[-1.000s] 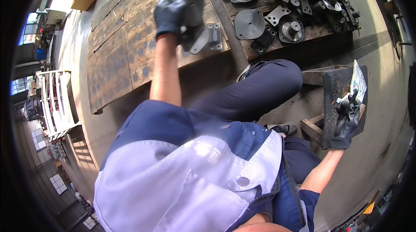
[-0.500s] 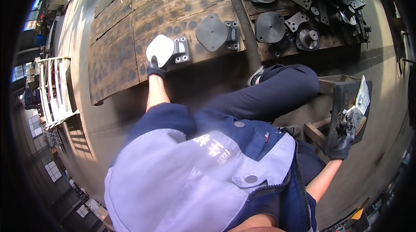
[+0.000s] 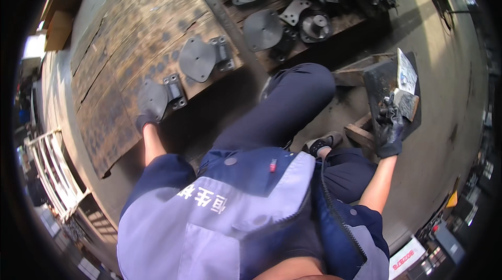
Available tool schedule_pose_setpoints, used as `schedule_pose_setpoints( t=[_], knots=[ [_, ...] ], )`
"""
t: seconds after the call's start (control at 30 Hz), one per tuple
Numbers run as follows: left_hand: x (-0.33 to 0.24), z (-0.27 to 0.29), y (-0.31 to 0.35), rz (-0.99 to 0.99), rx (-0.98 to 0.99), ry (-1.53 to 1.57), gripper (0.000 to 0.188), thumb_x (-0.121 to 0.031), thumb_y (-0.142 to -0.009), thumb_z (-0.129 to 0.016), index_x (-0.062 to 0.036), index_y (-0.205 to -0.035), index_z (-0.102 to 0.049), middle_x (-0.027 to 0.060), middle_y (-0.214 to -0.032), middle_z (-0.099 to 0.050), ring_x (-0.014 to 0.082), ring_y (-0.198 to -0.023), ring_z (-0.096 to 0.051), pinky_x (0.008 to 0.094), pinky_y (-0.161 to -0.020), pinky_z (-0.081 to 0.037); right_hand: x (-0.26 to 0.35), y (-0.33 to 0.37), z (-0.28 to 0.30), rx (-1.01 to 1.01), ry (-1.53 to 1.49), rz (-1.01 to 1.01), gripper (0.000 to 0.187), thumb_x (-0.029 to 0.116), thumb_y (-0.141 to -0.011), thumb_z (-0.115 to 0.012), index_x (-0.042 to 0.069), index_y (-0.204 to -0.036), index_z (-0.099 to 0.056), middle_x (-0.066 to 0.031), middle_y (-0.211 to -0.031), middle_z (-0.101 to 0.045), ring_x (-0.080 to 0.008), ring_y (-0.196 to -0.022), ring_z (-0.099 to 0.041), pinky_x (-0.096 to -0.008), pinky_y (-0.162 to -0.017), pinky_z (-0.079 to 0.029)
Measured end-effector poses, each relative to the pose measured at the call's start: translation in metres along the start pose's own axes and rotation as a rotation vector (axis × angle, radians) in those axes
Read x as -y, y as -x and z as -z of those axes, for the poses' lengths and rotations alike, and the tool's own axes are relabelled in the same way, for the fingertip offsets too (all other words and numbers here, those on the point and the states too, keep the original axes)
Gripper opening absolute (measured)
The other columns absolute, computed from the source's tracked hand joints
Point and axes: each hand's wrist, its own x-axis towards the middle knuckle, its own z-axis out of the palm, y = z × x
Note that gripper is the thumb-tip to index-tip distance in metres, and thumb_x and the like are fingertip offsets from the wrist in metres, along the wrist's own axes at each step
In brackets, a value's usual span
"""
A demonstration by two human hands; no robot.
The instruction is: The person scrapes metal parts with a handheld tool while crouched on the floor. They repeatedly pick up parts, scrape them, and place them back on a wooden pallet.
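The gloved left hand (image 3: 150, 103) is resting flat, fingers spread, on a grey bracketed metal plate (image 3: 159, 96) lying on the worn wooden pallet (image 3: 112, 60); a second plate (image 3: 201, 58) is lying just beyond. The gloved right hand (image 3: 389, 128) is gripping, fingers closed, a tool (image 3: 405, 89) on the dark block (image 3: 384, 84). Advisably, it is seating the plate flat before releasing.

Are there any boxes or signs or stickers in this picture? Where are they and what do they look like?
Brown cardboard boxes: top left, beside the wooden board, plain and rectangular.
White and red printed sign: bottom right on the floor, a flat rectangle with dark characters.
White printed characters on the grey jacket back: bottom middle, a short row.
Small red tag: on the jacket's blue part, tiny rectangle.
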Motion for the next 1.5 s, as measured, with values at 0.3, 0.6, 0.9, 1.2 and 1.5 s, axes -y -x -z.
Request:
schedule_pose_setpoints(
  t=[0.3, 0.6, 0.9, 1.2, 1.5],
  knots=[
    [-0.177, -0.113, 0.15, -1.046, 0.148, 0.465, 0.045, -0.028, -0.078, -0.065, 0.0009, -0.112, -0.057, 0.0163, -0.096, -0.064, 0.0264, -0.087, -0.062, 0.0354, -0.078, -0.048, -0.01, -0.002, 0.026, 0.059, -0.29, 0.005, 0.023, 0.018, -0.094, -0.049, 0.004, -0.112, -0.055, -0.0024, -0.081, -0.055, -0.0125, -0.07, -0.052, -0.0293, -0.068, -0.049],
    [-0.219, -0.215, 0.203, -1.825, 0.104, -0.045, 0.061, -0.049, -0.08, -0.062, -0.0085, -0.123, -0.048, 0.0092, -0.119, -0.054, 0.0221, -0.101, -0.055, 0.0374, -0.078, -0.049, -0.009, 0.004, 0.035, -0.025, -0.239, -0.09, 0.026, 0.019, -0.093, -0.05, 0.004, -0.113, -0.055, -0.0031, -0.078, -0.057, -0.0132, -0.068, -0.053, -0.0269, -0.066, -0.048],
    [-0.247, -0.165, 0.287, -0.45, 0.82, 0.462, 0.048, -0.044, -0.091, -0.046, -0.0005, -0.109, -0.057, 0.0116, -0.092, -0.065, 0.0216, -0.075, -0.061, 0.033, -0.064, -0.047, 0.007, 0.016, 0.022, 0.01, -0.172, -0.071, 0.025, 0.015, -0.091, -0.047, 0.003, -0.111, -0.057, -0.0027, -0.077, -0.059, -0.0107, -0.063, -0.052, -0.0232, -0.06, -0.044],
    [-0.304, -0.055, 0.352, -1.349, 0.459, -0.019, 0.04, -0.042, -0.071, -0.069, -0.0038, -0.081, -0.064, 0.0145, -0.079, -0.065, 0.0299, -0.07, -0.062, 0.0381, -0.067, -0.047, 0.035, 0.03, 0.021, -0.259, -0.114, -0.063, 0.018, 0.018, -0.091, -0.053, 0.004, -0.101, -0.059, -0.0017, -0.072, -0.058, -0.0052, -0.052, -0.046, -0.0182, -0.048, -0.038],
    [-0.341, 0.013, 0.482, -1.544, 0.998, 0.473, 0.028, -0.029, -0.077, -0.069, -0.0018, -0.082, -0.062, 0.0055, -0.071, -0.061, 0.0119, -0.061, -0.054, 0.0265, -0.058, -0.044, -0.002, 0.008, 0.055, -0.433, -0.056, -0.063, 0.016, 0.017, -0.093, -0.045, 0.006, -0.094, -0.056, -0.0017, -0.074, -0.061, -0.0042, -0.049, -0.043, -0.0193, -0.048, -0.039]
  ],
)
